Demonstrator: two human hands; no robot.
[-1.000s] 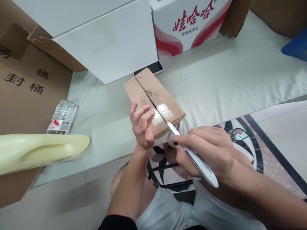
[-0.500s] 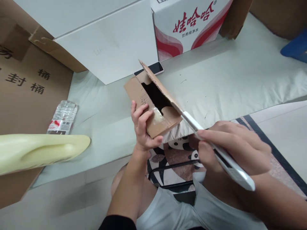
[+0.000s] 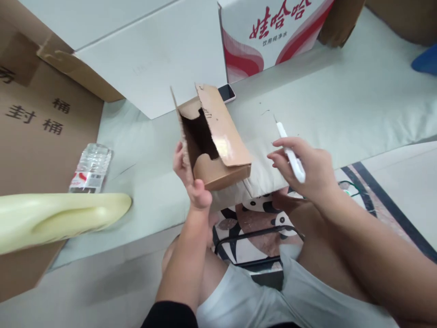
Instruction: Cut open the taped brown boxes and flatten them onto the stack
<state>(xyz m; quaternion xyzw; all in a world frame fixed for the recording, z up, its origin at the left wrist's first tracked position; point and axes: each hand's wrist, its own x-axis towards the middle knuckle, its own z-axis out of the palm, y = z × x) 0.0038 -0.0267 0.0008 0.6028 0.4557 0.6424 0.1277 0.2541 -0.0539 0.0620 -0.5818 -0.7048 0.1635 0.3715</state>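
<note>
A small brown cardboard box (image 3: 227,125) is tilted over the table edge, its two long top flaps raised and the dark inside showing between them. My left hand (image 3: 193,180) grips its near left side, thumb at the front corner and fingers along the outside of the left flap. To the right of the box, my right hand (image 3: 307,164) is closed around a white utility knife (image 3: 289,152). The knife's thin tip points up and away from me, apart from the box. What lies deep in the box is too dark to tell.
Behind the box lies a phone (image 3: 227,93) before a large white box (image 3: 153,59) and a red-and-white water carton (image 3: 273,41). Left are a plastic bottle (image 3: 90,168), a pale yellow object (image 3: 68,218) and a big cardboard box (image 3: 44,150). Something blue (image 3: 425,61) stands far right.
The knife has come away from the box's flap and moved up and right, now pointing away. The box has been turned in my left hand, and its flaps now stand apart.
</note>
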